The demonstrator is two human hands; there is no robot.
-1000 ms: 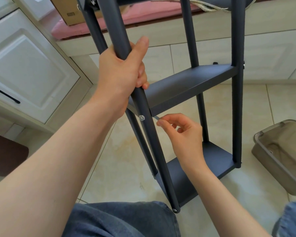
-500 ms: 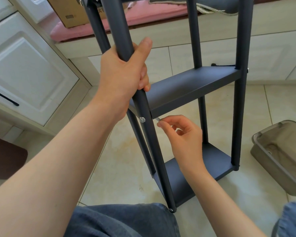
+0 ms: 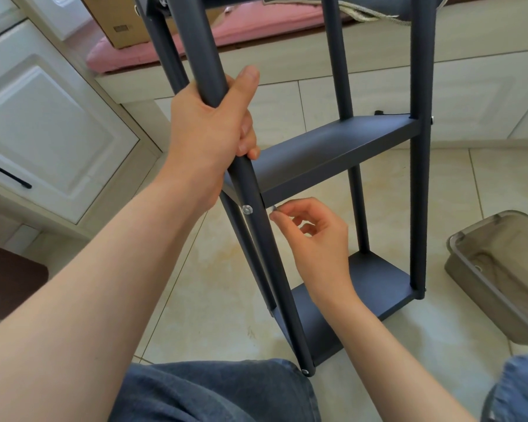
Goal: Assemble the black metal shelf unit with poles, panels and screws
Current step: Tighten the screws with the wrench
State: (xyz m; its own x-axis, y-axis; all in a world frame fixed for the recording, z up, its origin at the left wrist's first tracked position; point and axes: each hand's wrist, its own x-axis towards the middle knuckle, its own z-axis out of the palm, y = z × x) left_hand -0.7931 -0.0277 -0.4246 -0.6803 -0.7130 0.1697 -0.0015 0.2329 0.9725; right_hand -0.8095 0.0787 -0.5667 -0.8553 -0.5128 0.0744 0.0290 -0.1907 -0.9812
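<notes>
The shelf unit (image 3: 333,153) stands on the floor, a little more upright than a second ago. The left hand (image 3: 208,129) still grips the near pole (image 3: 256,226); right hand (image 3: 314,236) fingers still pinch a small tool (image 3: 273,209) behind the screw (image 3: 247,209), tightening continuing.

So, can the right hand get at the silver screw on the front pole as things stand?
Probably yes. The right hand sits just beside the front pole, level with the silver screw, and nothing lies between them. Its fingers already pinch something small, though, which I cannot identify.
</notes>
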